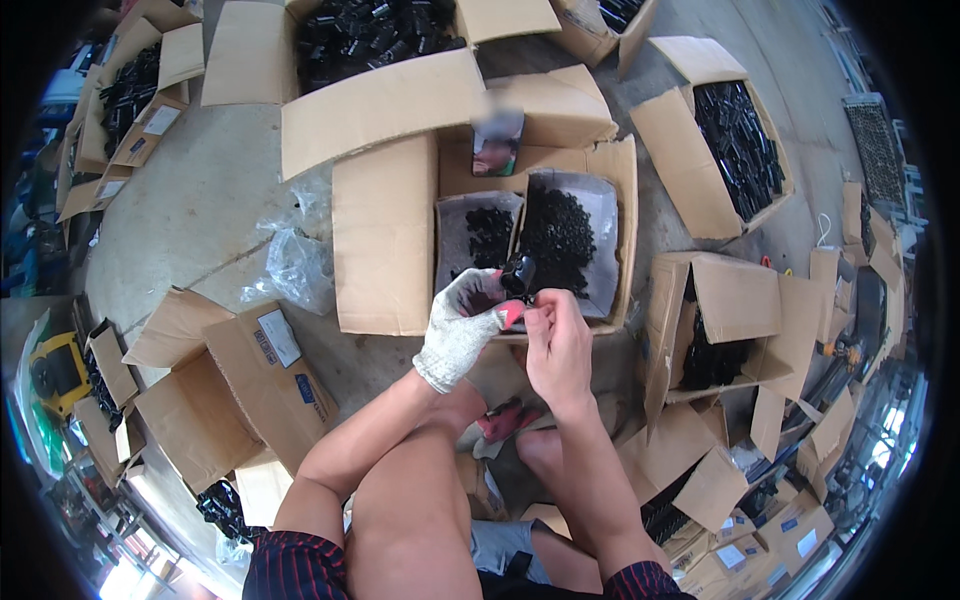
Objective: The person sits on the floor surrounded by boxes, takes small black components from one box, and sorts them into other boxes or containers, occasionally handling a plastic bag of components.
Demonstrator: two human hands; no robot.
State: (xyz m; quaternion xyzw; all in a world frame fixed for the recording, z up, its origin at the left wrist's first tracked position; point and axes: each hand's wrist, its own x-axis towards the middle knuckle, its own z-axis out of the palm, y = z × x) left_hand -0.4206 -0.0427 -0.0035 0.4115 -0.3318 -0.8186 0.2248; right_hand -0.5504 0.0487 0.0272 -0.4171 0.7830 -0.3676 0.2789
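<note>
My left hand, in a grey-white knit glove with reddish fingertips, is closed round a glossy black plastic part. Bare, my right hand pinches at the lower end of that part; whatever small piece lies between its fingertips is too small to name. Both hands are over the front of an open cardboard box. Inside it sit two grey trays, a smaller left tray and a larger right tray, both holding heaps of small black pieces. A phone-like screen leans at the box's back.
A large carton of black parts stands behind. Another filled carton is at the far right, and one more stands nearer. An open carton lies at the left. Clear plastic bags are on the floor; a glove lies between my legs.
</note>
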